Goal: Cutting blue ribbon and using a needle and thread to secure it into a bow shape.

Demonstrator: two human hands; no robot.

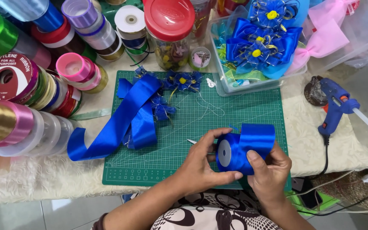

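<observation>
While both hands hold the roll of blue ribbon (235, 151) over the green mat (201, 127), left hand (199, 164) fingers curled around its end and right hand (269, 170) pinching the loose end, it looks like unrolling, needing a slow, even pull.

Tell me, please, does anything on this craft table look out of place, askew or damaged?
Nothing looks damaged or spilled. Both hands, left hand and right hand, grip a blue ribbon roll. A loose blue ribbon strip trails off the green cutting mat onto the tablecloth.
</observation>
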